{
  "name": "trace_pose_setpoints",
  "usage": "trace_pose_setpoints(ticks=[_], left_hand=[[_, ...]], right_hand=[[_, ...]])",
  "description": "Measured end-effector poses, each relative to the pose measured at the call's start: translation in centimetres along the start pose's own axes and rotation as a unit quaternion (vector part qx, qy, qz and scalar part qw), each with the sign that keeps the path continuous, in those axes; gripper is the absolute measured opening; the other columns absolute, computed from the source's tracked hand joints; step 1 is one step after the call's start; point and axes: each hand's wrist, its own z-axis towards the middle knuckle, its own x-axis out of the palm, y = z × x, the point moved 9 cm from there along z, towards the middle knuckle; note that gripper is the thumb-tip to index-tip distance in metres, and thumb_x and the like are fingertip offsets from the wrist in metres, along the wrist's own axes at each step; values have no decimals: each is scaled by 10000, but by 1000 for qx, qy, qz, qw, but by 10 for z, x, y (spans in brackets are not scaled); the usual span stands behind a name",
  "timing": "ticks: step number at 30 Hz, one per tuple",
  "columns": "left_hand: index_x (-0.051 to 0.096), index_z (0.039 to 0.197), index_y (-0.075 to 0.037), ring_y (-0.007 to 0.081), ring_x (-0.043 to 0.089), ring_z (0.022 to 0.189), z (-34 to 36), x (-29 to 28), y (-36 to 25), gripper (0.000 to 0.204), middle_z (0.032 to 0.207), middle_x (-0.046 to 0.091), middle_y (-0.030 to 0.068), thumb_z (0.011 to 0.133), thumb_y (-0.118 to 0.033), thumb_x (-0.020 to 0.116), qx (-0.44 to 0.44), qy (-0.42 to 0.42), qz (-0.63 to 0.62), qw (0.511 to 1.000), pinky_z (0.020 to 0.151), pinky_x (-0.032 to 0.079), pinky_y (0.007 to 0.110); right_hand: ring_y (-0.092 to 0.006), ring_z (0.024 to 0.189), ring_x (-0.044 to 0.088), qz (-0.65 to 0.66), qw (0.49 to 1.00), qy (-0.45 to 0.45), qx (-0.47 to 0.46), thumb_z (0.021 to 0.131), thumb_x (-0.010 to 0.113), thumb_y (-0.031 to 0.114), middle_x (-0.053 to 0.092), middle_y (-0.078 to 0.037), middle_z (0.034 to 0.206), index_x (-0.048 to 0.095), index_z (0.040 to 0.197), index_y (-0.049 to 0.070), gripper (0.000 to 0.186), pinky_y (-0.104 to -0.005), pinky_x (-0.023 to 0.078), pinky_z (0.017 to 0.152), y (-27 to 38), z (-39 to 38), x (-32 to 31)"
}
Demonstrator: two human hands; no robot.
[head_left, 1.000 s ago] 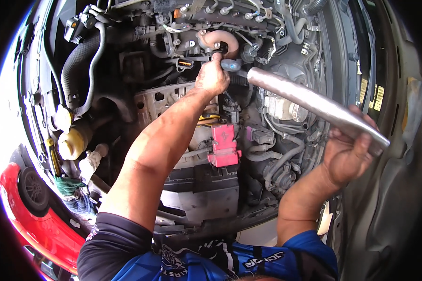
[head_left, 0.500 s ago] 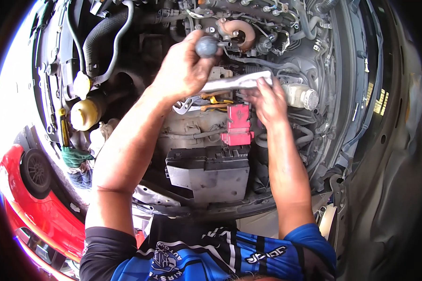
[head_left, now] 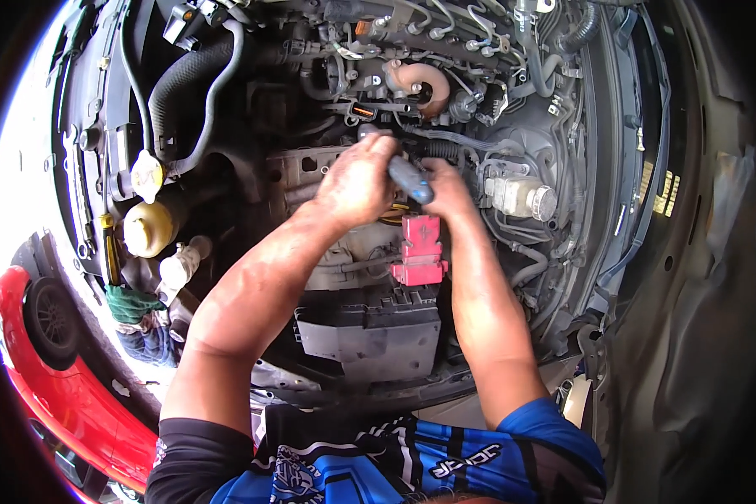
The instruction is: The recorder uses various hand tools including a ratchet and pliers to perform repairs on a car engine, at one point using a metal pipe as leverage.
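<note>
My left hand [head_left: 353, 181] is closed on a tool with a grey-blue handle [head_left: 410, 179] at the middle of the engine bay. My right hand [head_left: 449, 189] is just behind and right of that handle, its fingers mostly hidden. The long silver tube is not visible. Below both hands are yellow-handled tools [head_left: 399, 217], partly covered, and a pink-red plastic cover [head_left: 420, 248]. A copper-coloured curved pipe [head_left: 433, 88] sits beyond them.
A black box [head_left: 370, 336] lies near the bay's front edge. A brake reservoir [head_left: 517, 197] is at the right, a pale yellow reservoir [head_left: 143, 227] and green cloth [head_left: 126, 304] at the left. A red car [head_left: 67, 403] stands beyond.
My left hand first moved back toward me, then slightly right and down, with the handle now angled. My right hand swung inward and leftward; the silver tube has gone out of sight.
</note>
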Motion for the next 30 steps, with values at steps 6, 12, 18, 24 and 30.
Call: trace_pose_setpoints(ticks=[6,12,18,24,30], left_hand=[[559,1129,-7,408,606,1098,48,60,-2,388,1135,611,217,768,-91,676,-19,53,17,998,951,480,481],[403,1442,27,432,439,1353,69,85,22,640,1473,413,296,847,-103,601,-49,-43,-104,992,1141,377,433],[423,1382,115,441,476,1317,66,118,80,643,1378,501,318,859,-225,579,-205,-21,-194,959,1134,376,425],[640,1146,30,440,559,1189,76,127,104,503,1266,573,331,946,-411,505,-178,1,-313,933,1005,454,430],[475,1403,22,321,561,1248,93,140,101,606,1298,613,240,1012,-440,456,-224,65,-292,927,1073,396,357]], right_hand=[[-130,720,646,391,917,64,-40,1017,587,312,689,-120,969,509,1360,-11,477,-262,532,565,46,-44,-59],[-67,666,571,135,976,-147,-92,946,689,154,656,-23,839,569,1320,8,419,-236,477,545,29,-9,-69],[-78,619,548,45,963,-204,-169,947,694,189,651,-19,803,595,1293,15,400,-248,477,578,23,10,-59],[-137,803,625,96,967,-203,-120,955,679,201,687,-70,944,589,1303,2,411,-288,517,754,19,26,-46],[-233,1046,656,59,954,-256,-147,960,670,215,676,-176,1170,580,1311,-8,426,-356,508,934,20,18,-44]])
